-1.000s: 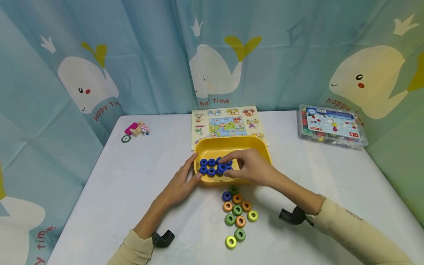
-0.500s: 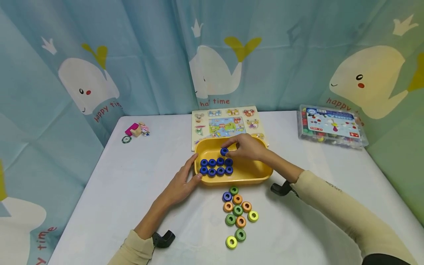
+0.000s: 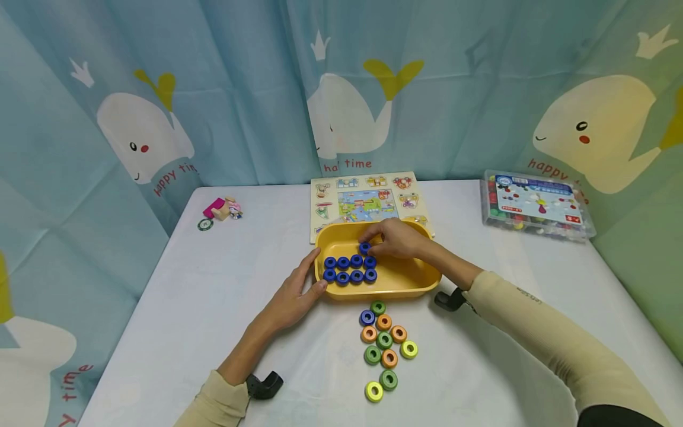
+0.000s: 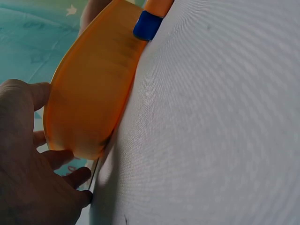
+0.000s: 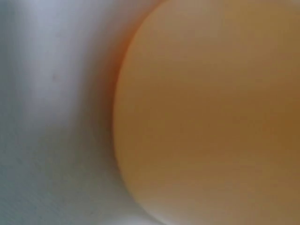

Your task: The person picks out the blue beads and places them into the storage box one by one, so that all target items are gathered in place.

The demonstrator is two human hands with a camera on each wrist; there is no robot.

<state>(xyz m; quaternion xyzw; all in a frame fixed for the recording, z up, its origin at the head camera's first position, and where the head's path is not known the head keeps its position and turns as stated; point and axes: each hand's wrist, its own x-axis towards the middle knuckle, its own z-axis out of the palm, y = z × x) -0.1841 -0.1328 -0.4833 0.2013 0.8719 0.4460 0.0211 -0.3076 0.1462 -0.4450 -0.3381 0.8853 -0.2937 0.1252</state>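
Note:
A yellow tray stands on the table with several blue rings lying in two rows in its left part. My left hand holds the tray's left end; in the left wrist view its thumb meets the rim and the fingers bend round the end. Over the tray, behind the rows, my right hand pinches one blue ring between thumb and fingertips. Whether this ring touches the tray floor I cannot tell. The blurred right wrist view shows only the tray's end beside the tablecloth.
In front of the tray lie several loose green, orange and yellow rings and a blue one. Behind it is a picture puzzle board. A clear plastic box stands back right, small toys back left.
My right hand has moved with its blue ring from above the front row toward the back of the tray, then slightly lower and right. My left hand has stayed on the tray.

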